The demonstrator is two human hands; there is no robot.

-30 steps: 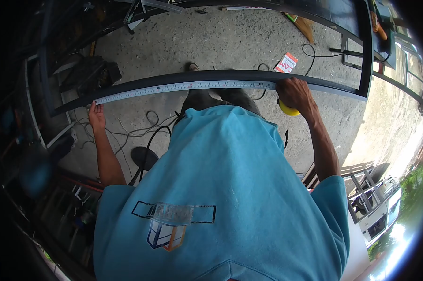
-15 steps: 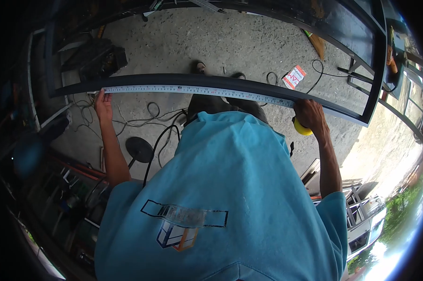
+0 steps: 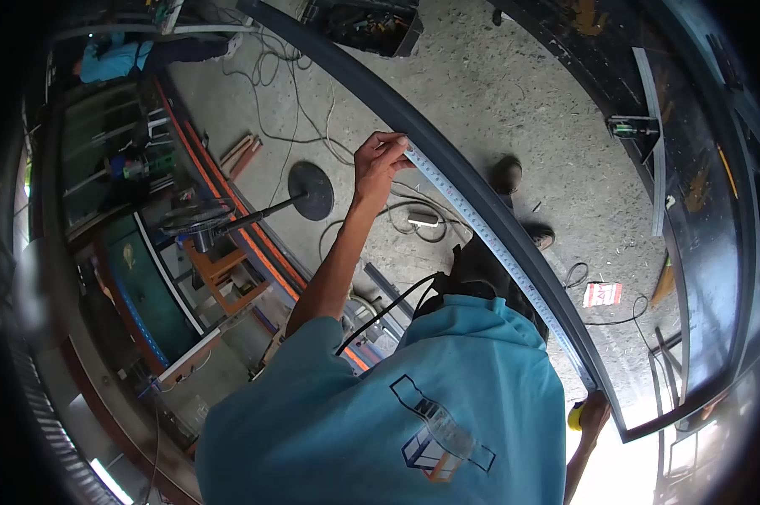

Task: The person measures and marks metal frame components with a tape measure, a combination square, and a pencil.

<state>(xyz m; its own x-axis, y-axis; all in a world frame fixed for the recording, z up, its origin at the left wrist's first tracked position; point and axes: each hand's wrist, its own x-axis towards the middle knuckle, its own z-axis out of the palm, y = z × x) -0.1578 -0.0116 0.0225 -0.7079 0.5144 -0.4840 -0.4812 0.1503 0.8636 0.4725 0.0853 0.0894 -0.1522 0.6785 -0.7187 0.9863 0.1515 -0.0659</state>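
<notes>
A steel tape measure (image 3: 506, 263) is stretched along the near edge of a long dark frame bar (image 3: 456, 151). My left hand (image 3: 381, 164) pinches the free end of its blade against the bar, thumb and fingers together. At the lower right, my right hand (image 3: 595, 410) is closed around the yellow case, close to the frame's corner; part of the case shows beside the fingers. The blade lies flat, with its printed marks facing up, too small to read.
On the concrete floor are loose cables (image 3: 266, 84), a stand with a round base (image 3: 311, 191), a red and white packet (image 3: 602, 294) and a dark toolbox (image 3: 363, 29). A dark table (image 3: 599, 59) is at upper right. Another person (image 3: 114, 61) is at upper left.
My view has swung left, so the bar and tape now slant down to the right. Both hands stay on the tape, which remains stretched along the bar.
</notes>
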